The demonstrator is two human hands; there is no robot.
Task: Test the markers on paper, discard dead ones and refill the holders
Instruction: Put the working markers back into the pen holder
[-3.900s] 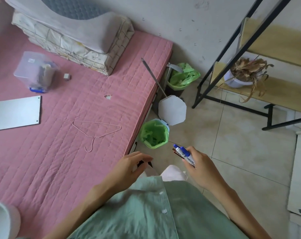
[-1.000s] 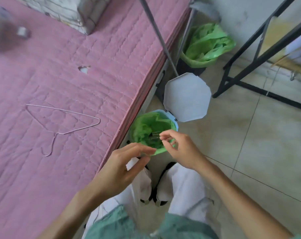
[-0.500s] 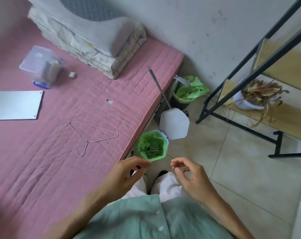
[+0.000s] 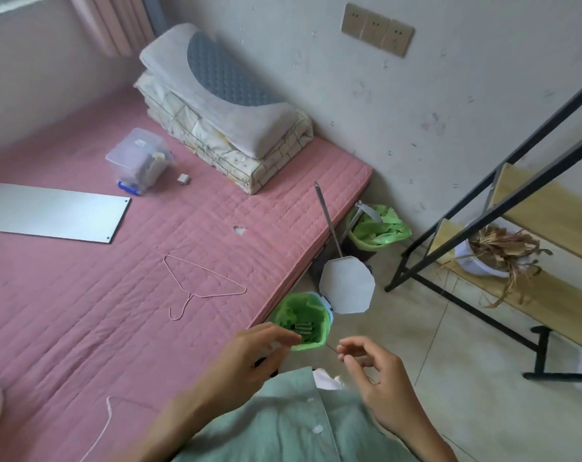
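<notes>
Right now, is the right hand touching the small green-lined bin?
Apart. The head view shows bare floor between the right hand and the bin; its fingers are loosely curled and hold nothing.

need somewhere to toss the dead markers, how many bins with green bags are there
2. One small bin stands on the floor beside the bed, lid open, just ahead of the left hand. A second bin sits farther back near the wall. Others may be out of view.

Small bin (image 4: 317, 341) mouth open upward; raised lid (image 4: 346, 285) behind; mattress edge (image 4: 284, 288) left.
</notes>
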